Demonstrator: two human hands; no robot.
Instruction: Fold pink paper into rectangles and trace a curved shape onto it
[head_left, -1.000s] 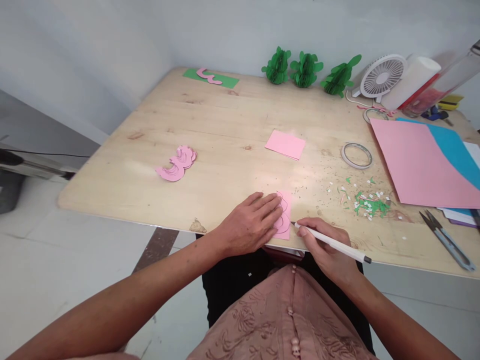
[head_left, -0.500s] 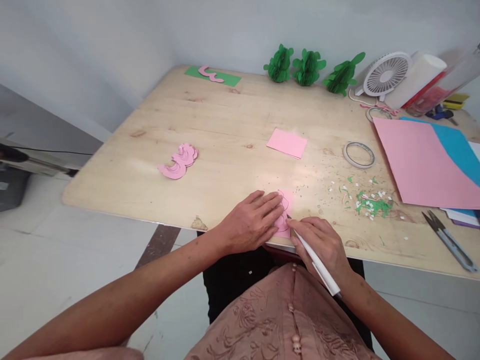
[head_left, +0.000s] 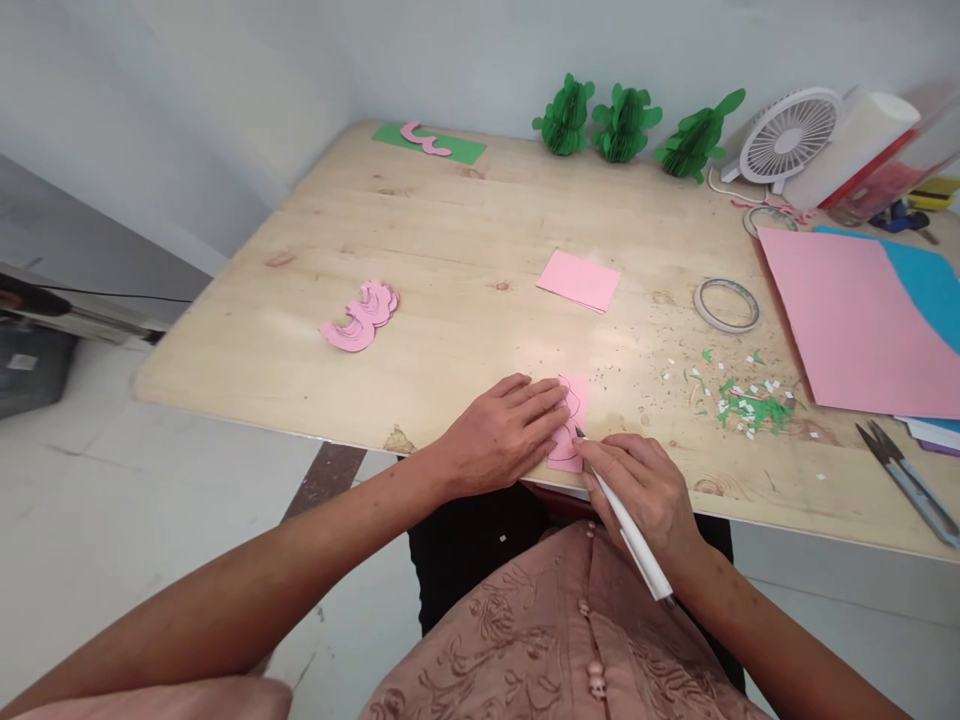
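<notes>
My left hand [head_left: 504, 428] lies flat, fingers stretched out, over a small pink paper [head_left: 579, 395] at the table's front edge. Dark curved lines show on this paper beside my fingertips; the part beneath the hand is hidden. In my right hand [head_left: 651, 490] is a white pen [head_left: 628, 530], its tip touching or just above the lower curve. A folded pink paper piece [head_left: 579, 281] sits farther back. Over to the left rests a stack of scalloped pink cutouts [head_left: 361, 318].
On the right are paper scraps [head_left: 754, 408], a tape roll [head_left: 726, 304], thread snips [head_left: 906, 480] and pink sheets [head_left: 862, 320]. Green paper trees [head_left: 627, 122] and a white fan [head_left: 791, 140] stand along the wall. A green strip [head_left: 465, 150] bears a pink cutout.
The view has shifted slightly, so the things at the back appear a little higher and farther right. My left hand stays pressed on the paper; the pen has barely moved.
</notes>
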